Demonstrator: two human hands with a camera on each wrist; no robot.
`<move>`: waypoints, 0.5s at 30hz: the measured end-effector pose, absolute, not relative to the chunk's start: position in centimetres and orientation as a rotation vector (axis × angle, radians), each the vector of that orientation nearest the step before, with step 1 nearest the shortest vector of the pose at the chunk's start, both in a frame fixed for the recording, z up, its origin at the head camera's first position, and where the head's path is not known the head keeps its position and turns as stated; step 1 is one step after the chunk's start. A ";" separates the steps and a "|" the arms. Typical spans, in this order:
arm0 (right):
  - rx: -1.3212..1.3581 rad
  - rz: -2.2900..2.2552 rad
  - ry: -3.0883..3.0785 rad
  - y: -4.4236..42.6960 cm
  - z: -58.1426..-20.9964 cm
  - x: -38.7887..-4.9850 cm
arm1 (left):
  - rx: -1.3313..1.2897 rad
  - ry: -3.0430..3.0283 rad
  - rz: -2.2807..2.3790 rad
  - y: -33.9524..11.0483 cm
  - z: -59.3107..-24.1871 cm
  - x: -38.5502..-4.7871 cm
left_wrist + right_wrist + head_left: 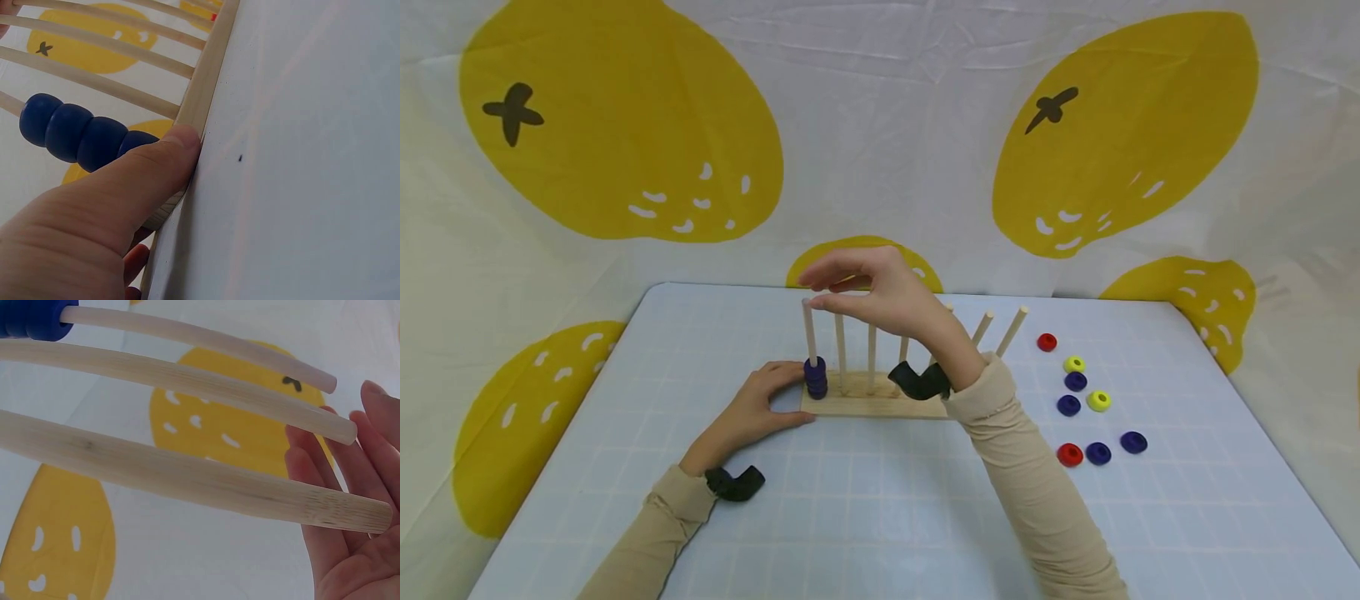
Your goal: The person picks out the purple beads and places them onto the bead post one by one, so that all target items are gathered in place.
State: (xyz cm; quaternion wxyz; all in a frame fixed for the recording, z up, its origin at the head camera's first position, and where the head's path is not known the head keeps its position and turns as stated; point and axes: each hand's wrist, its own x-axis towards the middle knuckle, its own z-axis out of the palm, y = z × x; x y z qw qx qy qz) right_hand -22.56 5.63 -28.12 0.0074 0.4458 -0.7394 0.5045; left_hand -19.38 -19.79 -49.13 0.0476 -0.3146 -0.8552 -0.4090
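Your left hand (752,412) grips the left end of a long, pale wooden base (880,407) with thin wooden pegs, towards the back of the pale, grid-patterned bench (865,517). A dark blue stack of four round beads (816,379) sits low on the leftmost peg (810,333). Your right hand (887,287) holds nothing, thumb and fingers parted near that peg's tip. Lowering your right forearm could knock the pegs it crosses; with a slack left grip, that knock might skew the base. A sideways sweep could scatter the loose two red beads (1071,455), two yellow beads (1100,402) and four dark blue beads (1069,406) to the right. There is room on the near side, between your forearms; beyond the base, the bench's far edge meets a white, lemon-printed cloth (880,125).
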 end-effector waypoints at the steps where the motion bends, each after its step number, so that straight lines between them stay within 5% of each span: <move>1: 1.391 1.579 -2.313 5.6 -28.1 -22.5 | -0.958 -2.612 -1.247 -19.8 -49.1 -19.4; 15: 1.234 1.649 -2.219 5.7 -28.3 -22.1 | -0.962 -2.598 -1.253 -19.7 -49.2 -19.4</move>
